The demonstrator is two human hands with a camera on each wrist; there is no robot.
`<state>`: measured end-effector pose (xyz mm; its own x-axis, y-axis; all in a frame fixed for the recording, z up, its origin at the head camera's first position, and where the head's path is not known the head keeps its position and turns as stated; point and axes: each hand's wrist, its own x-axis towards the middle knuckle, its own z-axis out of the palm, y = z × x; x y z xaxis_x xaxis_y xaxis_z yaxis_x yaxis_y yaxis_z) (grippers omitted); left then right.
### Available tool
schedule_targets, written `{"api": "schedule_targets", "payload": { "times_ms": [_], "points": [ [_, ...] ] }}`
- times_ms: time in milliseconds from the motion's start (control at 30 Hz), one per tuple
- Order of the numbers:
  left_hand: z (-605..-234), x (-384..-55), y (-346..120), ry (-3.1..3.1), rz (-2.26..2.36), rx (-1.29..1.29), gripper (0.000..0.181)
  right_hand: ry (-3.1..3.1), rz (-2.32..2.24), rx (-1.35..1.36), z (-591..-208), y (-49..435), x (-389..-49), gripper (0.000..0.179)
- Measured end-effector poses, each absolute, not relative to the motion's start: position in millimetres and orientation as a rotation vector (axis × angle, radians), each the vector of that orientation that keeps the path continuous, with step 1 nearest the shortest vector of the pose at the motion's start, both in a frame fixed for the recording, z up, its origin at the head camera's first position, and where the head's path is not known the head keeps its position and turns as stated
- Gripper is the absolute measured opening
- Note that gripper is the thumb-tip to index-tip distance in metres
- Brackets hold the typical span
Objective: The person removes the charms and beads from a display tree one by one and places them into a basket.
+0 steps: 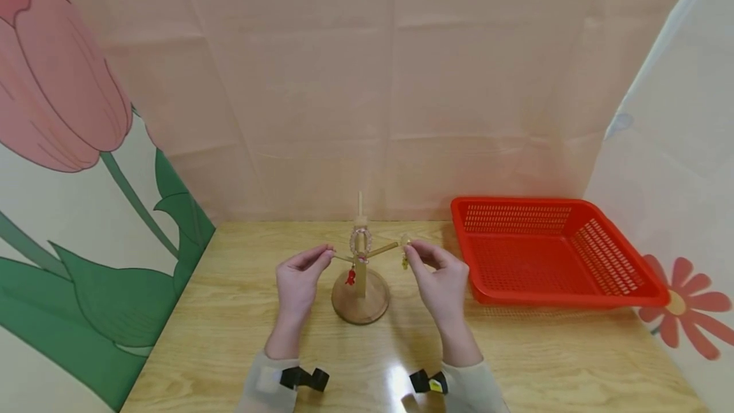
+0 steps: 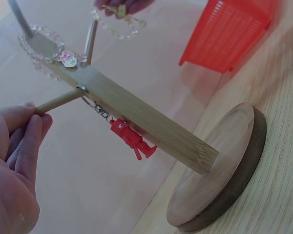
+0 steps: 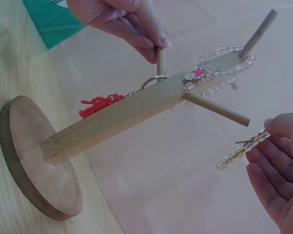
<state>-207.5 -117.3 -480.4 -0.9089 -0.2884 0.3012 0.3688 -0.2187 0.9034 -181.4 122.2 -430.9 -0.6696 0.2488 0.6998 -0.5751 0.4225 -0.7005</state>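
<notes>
A wooden stand [image 1: 360, 285] with pegs rises from a round base in the head view. My left hand [image 1: 297, 279] pinches the end of its left peg [image 2: 61, 101] between thumb and fingers. From that peg a red figure keychain [image 2: 129, 137] hangs by its ring, against the post. A clear pinkish bead bracelet [image 3: 219, 74] with a pink and white charm loops over the stand's top. My right hand [image 1: 443, 279] pinches a clear and yellow bead bracelet [image 3: 240, 153], just off the tip of the right peg [image 3: 219, 110].
A red plastic basket [image 1: 564, 299] stands on the wooden table [image 1: 229, 336], right of my right hand. Behind the table hangs a beige cloth [image 1: 344, 81]. Flower-printed panels stand on both sides.
</notes>
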Motion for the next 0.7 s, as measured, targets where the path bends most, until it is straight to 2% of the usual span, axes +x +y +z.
{"api": "schedule_targets", "payload": {
  "times_ms": [700],
  "points": [
    [-482.1, -207.7, -116.7, -1.626, -2.155, -0.115, 0.020, -1.968, 1.300, 0.234, -446.7, 179.4, -201.6, 0.011]
  ]
}}
